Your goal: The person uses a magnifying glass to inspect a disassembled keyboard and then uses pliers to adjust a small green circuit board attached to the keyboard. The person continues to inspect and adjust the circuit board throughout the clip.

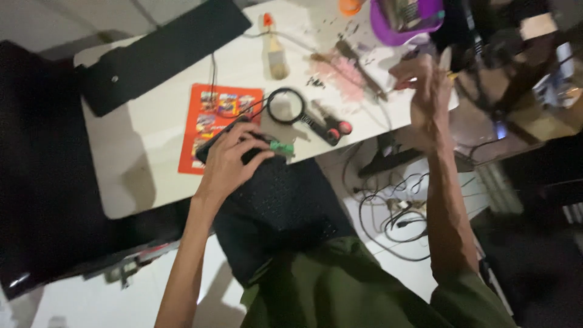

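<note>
At centre frame the left hand [234, 159] is gripping a black device [226, 138] lying over an orange leaflet [214, 115] (magnifying glass [286, 106] just beside it), while the right hand [425, 82] is pinching a thin tool [405, 82] at upper right.

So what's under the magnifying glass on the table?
The magnifying glass lies on the bare white table, which shows through its lens; its rim overlaps the orange card. Whatever its handle covers is hidden.

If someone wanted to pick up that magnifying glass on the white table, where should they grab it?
Probably by the dark handle, not the round lens ring. The magnifying glass lies flat on the table, its handle slanting toward the near table edge and free on both sides, so fingers could close across it from above. The left hand is nearest.
</note>
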